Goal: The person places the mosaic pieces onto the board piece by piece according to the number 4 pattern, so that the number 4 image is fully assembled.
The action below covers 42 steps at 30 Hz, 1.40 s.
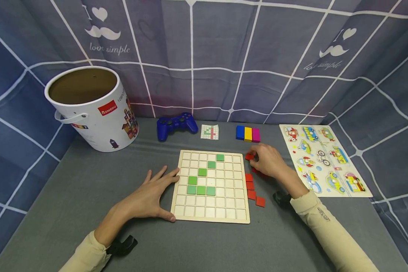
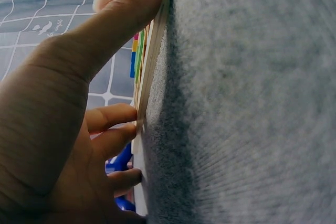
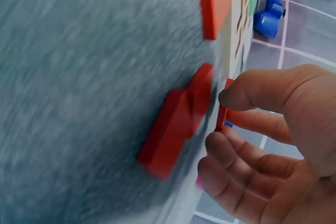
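Observation:
A wooden grid board (image 1: 229, 211) lies on the table with several green square tiles (image 1: 201, 190) set in its cells. My left hand (image 1: 149, 196) is spread at the board's left side, its thumb and fingers touching the edge. Between thumb and fingers, my right hand (image 1: 268, 160) pinches a red square tile (image 3: 224, 109) just off the board's upper right edge. More loose red tiles (image 1: 249, 186) lie along the board's right side. In the right wrist view two red tiles (image 3: 165, 129) lie on the cloth below that hand, one overlapping the other.
Behind the board are a blue game controller (image 1: 176, 125), a small pattern card (image 1: 209, 132) and blue, yellow and pink tiles (image 1: 248, 134). A white bucket (image 1: 98, 121) stands at the back left. On the right lies a picture puzzle board (image 1: 321, 158).

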Each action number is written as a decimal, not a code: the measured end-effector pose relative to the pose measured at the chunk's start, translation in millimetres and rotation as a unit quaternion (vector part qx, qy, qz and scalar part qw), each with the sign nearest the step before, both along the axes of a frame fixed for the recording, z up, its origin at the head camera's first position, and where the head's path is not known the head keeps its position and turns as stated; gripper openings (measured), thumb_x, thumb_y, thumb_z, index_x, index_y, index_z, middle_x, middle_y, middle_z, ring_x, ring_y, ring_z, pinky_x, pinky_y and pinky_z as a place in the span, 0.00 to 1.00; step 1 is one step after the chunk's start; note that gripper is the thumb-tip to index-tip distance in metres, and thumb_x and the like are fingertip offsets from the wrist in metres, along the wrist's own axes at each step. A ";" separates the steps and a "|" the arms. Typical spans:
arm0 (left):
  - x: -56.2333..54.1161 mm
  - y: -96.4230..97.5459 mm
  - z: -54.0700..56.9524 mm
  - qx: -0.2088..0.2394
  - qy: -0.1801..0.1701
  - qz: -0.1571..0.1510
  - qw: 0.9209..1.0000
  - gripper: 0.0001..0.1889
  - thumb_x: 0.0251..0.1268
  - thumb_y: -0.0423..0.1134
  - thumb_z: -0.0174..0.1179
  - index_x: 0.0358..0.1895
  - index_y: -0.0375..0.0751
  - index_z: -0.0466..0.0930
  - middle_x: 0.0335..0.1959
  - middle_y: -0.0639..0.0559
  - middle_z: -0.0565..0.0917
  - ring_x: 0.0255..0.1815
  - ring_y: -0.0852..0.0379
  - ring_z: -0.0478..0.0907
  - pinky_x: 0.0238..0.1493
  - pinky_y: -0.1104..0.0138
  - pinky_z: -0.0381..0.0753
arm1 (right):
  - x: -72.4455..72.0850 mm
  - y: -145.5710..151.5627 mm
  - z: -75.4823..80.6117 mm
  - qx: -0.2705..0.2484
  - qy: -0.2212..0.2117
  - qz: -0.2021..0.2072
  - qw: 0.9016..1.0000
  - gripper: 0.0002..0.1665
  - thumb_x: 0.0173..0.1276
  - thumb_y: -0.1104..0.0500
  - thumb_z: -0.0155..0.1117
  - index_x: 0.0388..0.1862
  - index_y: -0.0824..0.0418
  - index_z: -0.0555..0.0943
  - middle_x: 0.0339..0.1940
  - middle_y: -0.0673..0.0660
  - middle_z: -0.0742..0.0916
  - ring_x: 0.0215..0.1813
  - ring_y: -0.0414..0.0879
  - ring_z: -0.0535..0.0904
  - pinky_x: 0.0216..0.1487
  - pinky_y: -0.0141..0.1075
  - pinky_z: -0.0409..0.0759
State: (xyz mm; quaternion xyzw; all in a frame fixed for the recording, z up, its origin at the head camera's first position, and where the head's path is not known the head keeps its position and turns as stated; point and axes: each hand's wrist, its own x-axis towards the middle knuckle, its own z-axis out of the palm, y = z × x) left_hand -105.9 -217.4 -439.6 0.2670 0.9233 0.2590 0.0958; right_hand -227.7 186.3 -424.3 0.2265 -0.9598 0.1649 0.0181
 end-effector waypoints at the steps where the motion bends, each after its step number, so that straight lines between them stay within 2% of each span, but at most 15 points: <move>1: 0.0 0.1 0.0 0.002 0.001 0.000 1.000 0.64 0.31 0.70 0.78 0.77 0.48 0.62 0.81 0.55 0.51 0.80 0.39 0.40 0.67 0.28 0.34 | 1.2 -1.4 1.4 -0.005 0.005 0.005 1.000 0.12 0.57 0.64 0.70 0.42 0.60 0.87 0.36 0.57 0.84 0.33 0.50 0.78 0.33 0.46 0.77; 8: -0.4 0.4 1.4 -0.004 0.003 0.000 1.000 0.64 0.30 0.70 0.78 0.77 0.48 0.62 0.81 0.54 0.51 0.80 0.39 0.40 0.67 0.28 0.34 | 11.6 -26.1 9.8 -0.041 0.028 0.068 0.996 0.15 0.58 0.64 0.70 0.46 0.61 0.86 0.37 0.54 0.81 0.31 0.44 0.73 0.28 0.39 0.72; 14: -1.0 2.0 0.8 -0.009 0.006 -0.005 1.000 0.64 0.31 0.71 0.77 0.77 0.48 0.61 0.81 0.54 0.51 0.80 0.39 0.40 0.67 0.28 0.35 | 18.3 -51.0 4.6 -0.041 0.023 0.114 0.992 0.14 0.58 0.64 0.73 0.45 0.62 0.86 0.40 0.54 0.83 0.32 0.43 0.76 0.31 0.36 0.76; 19: -0.8 2.4 0.3 -0.006 0.010 -0.005 1.000 0.63 0.31 0.71 0.77 0.77 0.47 0.62 0.81 0.54 0.52 0.80 0.38 0.41 0.66 0.28 0.36 | 21.1 -64.9 0.2 -0.042 0.016 0.136 0.990 0.15 0.59 0.66 0.71 0.46 0.61 0.87 0.39 0.53 0.82 0.28 0.43 0.74 0.28 0.36 0.74; 27: -1.0 2.1 1.0 -0.008 0.001 -0.002 1.000 0.64 0.31 0.71 0.78 0.77 0.48 0.62 0.81 0.55 0.51 0.81 0.40 0.40 0.67 0.29 0.34 | 20.8 -75.3 -1.1 -0.012 0.003 0.135 0.991 0.15 0.59 0.66 0.70 0.47 0.59 0.88 0.39 0.53 0.83 0.30 0.43 0.74 0.29 0.36 0.75; 33: 0.8 0.6 0.9 -0.005 -0.002 0.002 1.000 0.64 0.31 0.70 0.78 0.77 0.48 0.62 0.81 0.54 0.51 0.81 0.40 0.40 0.67 0.29 0.34 | 20.2 -76.6 0.8 -0.013 0.002 0.138 0.990 0.14 0.59 0.64 0.72 0.46 0.59 0.88 0.38 0.53 0.83 0.30 0.44 0.74 0.29 0.37 0.75; 37: 1.5 -0.2 1.3 -0.006 -0.005 0.006 1.000 0.64 0.30 0.71 0.78 0.77 0.49 0.62 0.81 0.55 0.51 0.81 0.40 0.39 0.68 0.29 0.33 | 20.2 -66.1 5.3 -0.021 0.010 0.129 0.991 0.14 0.59 0.64 0.72 0.45 0.61 0.87 0.39 0.54 0.84 0.35 0.46 0.78 0.33 0.40 0.79; 42: -0.2 0.0 0.9 -0.012 -0.006 0.004 1.000 0.64 0.31 0.71 0.77 0.78 0.50 0.61 0.82 0.56 0.49 0.81 0.41 0.39 0.68 0.29 0.33 | 19.6 -40.7 14.3 -0.010 -0.002 0.092 0.996 0.15 0.58 0.64 0.73 0.46 0.62 0.87 0.37 0.55 0.83 0.33 0.46 0.78 0.32 0.41 0.77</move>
